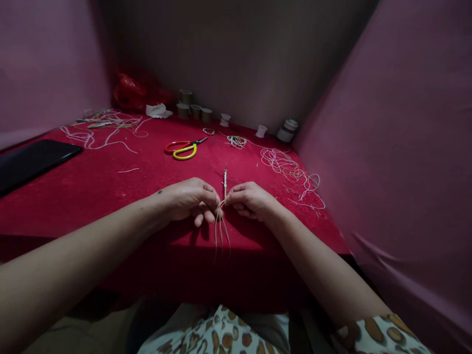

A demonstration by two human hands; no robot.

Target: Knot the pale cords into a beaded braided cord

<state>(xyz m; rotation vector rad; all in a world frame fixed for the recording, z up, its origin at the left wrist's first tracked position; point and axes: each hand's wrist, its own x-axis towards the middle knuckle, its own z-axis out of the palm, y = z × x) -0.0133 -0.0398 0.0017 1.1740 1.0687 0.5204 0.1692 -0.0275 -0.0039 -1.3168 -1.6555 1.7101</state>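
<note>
Pinching the loose pale cords (220, 208) between the fingertips of the left hand (201, 201), and pinching them from the opposite side with the right hand (249, 200). Working at the near end of the slim braided band (225, 178), just beyond both hands over the red cloth (155, 167). Probably doing best by pulling evenly, keeping the braid straight and letting the tails hang untangled.

2 pink partitions (398, 123) flanked a red-covered table (92, 184); a dark grey wall (236, 54) stood behind it, and the light was dim.
</note>
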